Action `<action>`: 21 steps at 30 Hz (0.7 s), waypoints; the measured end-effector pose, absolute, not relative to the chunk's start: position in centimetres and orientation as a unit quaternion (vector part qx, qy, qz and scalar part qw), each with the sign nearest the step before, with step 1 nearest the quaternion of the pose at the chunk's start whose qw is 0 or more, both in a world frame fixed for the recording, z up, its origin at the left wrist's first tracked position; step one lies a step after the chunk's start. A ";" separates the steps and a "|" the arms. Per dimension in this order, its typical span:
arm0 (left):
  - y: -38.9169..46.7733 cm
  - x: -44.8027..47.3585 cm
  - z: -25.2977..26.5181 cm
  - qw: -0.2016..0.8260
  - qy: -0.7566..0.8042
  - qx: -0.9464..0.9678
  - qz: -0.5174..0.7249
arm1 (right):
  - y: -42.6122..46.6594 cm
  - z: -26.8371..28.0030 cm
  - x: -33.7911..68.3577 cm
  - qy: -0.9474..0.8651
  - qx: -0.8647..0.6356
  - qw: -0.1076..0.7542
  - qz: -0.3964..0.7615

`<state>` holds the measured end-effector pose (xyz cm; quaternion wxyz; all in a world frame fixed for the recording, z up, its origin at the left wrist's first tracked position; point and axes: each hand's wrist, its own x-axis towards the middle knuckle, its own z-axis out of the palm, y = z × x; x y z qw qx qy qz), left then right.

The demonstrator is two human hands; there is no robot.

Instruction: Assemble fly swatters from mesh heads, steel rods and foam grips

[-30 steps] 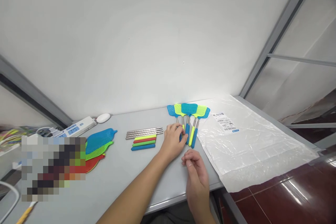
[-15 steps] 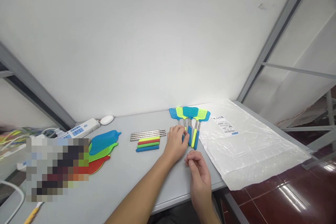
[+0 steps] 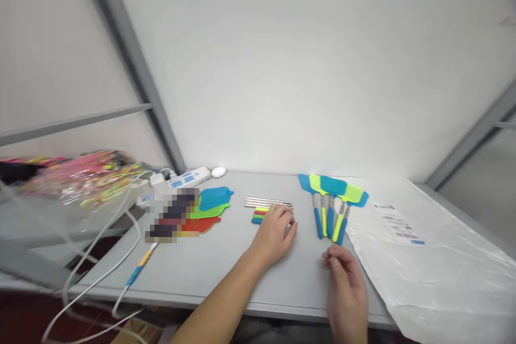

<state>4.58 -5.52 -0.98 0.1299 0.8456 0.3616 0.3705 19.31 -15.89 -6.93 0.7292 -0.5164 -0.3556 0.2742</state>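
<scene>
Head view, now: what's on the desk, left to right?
Yellow-and-blue cable section → loose blue swatter head → metal rods → fanned-out swatters → white plastic bag.

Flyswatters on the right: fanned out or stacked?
Fanned out. The flyswatters have overlapping heads spread in a row, with handles converging below.

White power strip (image 3: 192, 177) at far left, plastic sheet (image 3: 437, 285) at right

The power strip lies at the far left of the desk (image 3: 209, 266), and a white oval object (image 3: 218, 172) is just beside its right end. A white cable with a yellow and blue sleeve (image 3: 139, 267) goes over the near edge. More to the left is a pile of pink and yellow items (image 3: 86, 177), somewhat blurred. The plastic sheet carries a printed label (image 3: 397, 224). Behind stands a white wall (image 3: 302, 64).
</scene>
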 end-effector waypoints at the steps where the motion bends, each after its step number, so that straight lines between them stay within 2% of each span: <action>1: -5.7 3.3 -1.0 0.126 0.372 0.842 0.369 | -16.0 -6.9 19.4 -0.361 -0.523 0.723 0.270; 6: -5.9 -3.1 -1.1 0.097 0.433 0.821 0.359 | -16.4 -6.8 20.2 -0.404 -0.557 0.674 0.270; 9: -6.2 -6.0 -1.2 0.081 0.466 0.808 0.352 | -16.6 -6.7 20.4 -0.471 -0.589 0.612 0.240; 15: -7.2 -7.3 -1.7 0.074 0.498 0.797 0.334 | -13.9 -4.3 19.2 -0.669 -0.569 0.468 0.094; 17: -7.4 -7.0 -1.8 0.079 0.496 0.801 0.325 | -11.9 -2.2 19.1 -0.712 -0.560 0.414 0.089; 21: -7.7 -6.6 -1.9 0.095 0.482 0.816 0.306 | -7.4 2.5 19.1 -0.794 -0.543 0.254 0.105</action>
